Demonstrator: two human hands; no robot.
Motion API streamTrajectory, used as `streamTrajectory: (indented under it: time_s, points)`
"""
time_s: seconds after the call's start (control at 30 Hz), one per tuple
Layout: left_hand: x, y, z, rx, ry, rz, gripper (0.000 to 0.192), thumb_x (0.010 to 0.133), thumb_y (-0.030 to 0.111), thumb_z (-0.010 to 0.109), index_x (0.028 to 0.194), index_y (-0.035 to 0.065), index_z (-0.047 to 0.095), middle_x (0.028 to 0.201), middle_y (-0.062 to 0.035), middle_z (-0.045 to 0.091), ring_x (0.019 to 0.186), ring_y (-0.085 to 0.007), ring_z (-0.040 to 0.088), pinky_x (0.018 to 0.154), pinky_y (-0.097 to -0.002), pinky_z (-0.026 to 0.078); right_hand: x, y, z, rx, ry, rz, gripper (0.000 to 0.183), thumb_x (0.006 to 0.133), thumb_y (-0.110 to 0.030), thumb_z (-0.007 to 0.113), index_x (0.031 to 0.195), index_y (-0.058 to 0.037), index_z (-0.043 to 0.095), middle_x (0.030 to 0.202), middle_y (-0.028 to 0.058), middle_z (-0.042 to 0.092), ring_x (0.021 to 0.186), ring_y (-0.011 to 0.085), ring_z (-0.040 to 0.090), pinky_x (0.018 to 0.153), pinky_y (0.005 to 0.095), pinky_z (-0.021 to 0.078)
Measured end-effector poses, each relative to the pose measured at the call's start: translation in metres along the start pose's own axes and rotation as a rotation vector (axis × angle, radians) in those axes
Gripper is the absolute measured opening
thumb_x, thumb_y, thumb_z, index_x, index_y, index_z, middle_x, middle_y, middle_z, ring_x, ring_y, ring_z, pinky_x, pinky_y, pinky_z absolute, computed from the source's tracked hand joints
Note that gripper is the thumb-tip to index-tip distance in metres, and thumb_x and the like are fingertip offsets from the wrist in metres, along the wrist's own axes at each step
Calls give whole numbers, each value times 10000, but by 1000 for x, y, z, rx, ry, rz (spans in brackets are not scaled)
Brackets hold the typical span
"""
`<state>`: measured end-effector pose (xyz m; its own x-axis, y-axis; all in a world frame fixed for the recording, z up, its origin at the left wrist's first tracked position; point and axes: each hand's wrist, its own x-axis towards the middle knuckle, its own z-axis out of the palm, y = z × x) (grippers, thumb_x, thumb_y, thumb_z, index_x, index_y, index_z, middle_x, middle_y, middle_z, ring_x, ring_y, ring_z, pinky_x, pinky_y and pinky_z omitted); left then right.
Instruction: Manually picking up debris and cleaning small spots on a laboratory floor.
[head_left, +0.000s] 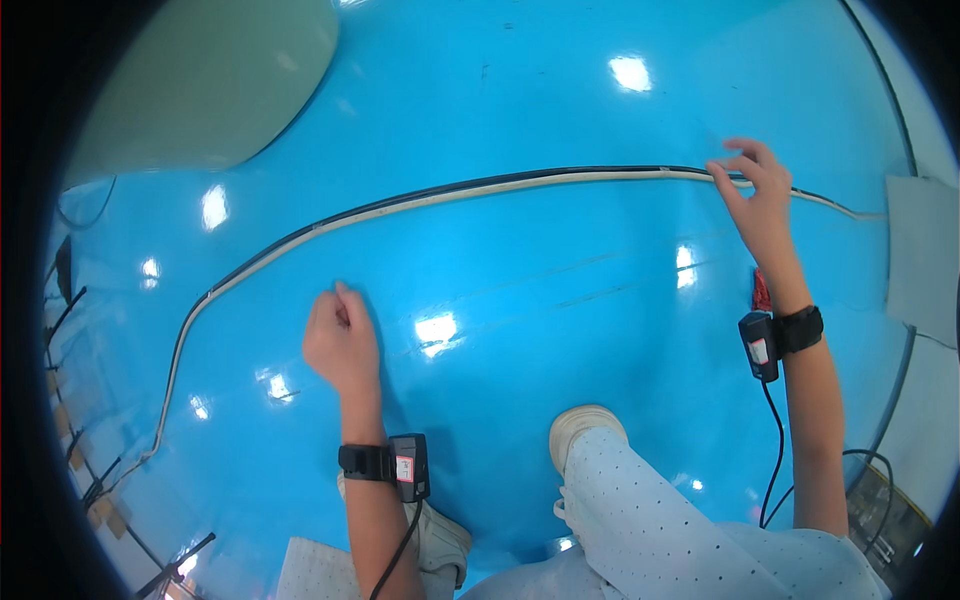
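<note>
A long bundle of black and white cables (480, 184), tied at several spots, curves across the glossy blue floor (510, 247). My right hand (756, 176) is over the bundle's right part, thumb and fingers apart; whether it touches the cables cannot be told. Below the bundle at the left, my left hand (341, 330) is curled closed above the floor, with no object visible in it. Each wrist bears a black strap with a small wired box. Beside my right forearm lies a red item (761, 289), partly hidden.
A large pale rounded surface (217, 82) fills the upper left. Black rods with joints (169, 574) stand along the left edge, near small brown pieces. A grey panel (922, 259) is at the right wall. My shoes are on the floor below, and a thin cable loops at lower right.
</note>
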<state>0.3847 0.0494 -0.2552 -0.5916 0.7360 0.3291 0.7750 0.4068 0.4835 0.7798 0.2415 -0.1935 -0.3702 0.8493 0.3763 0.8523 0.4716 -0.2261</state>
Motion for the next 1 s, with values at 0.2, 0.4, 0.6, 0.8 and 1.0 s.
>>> streamTrajectory:
  time_s: [0.2, 0.4, 0.6, 0.8, 1.0]
  points:
    - [-3, -4, 1, -8, -49, -37, 328, 895, 181, 595, 630, 16, 497, 528, -71, 433, 468, -150, 369, 443, -320, 310, -95, 49, -23, -53, -22, 326, 358, 797, -236, 725, 1097, -78, 608, 1107, 98, 602, 946, 247, 574, 884, 421, 396]
    - [8, -23, 1, -151, -163, -41, 380, 920, 221, 587, 620, 17, 475, 528, -21, 390, 508, -88, 334, 463, -289, 286, -201, 81, 19, -355, 83, 446, 385, 847, -231, 663, 1206, -108, 595, 1160, 111, 580, 1030, 282, 539, 894, 399, 415]
    - [44, 41, -27, -74, -184, 186, 407, 939, 222, 571, 615, 15, 436, 548, 9, 355, 540, -62, 302, 468, -272, 238, -213, 89, 55, 20, 114, 409, 298, 872, -122, 605, 1169, -93, 609, 1176, 116, 559, 1047, 302, 531, 886, 386, 441]
    - [124, 120, -131, 332, -280, 649, 390, 917, 126, 601, 637, 2, 360, 555, -23, 299, 522, -103, 256, 466, -306, 222, -184, 37, 54, 342, 104, 388, 260, 821, -11, 633, 1076, -61, 634, 1123, 113, 560, 1004, 290, 538, 816, 357, 482]
    - [170, 114, -258, 701, -359, 649, 342, 933, 51, 533, 676, 1, 313, 607, -40, 275, 540, -116, 237, 489, -311, 219, -170, 16, 41, 275, 79, 169, 262, 821, 20, 633, 1072, -58, 635, 1102, 106, 549, 948, 227, 560, 637, 265, 515]
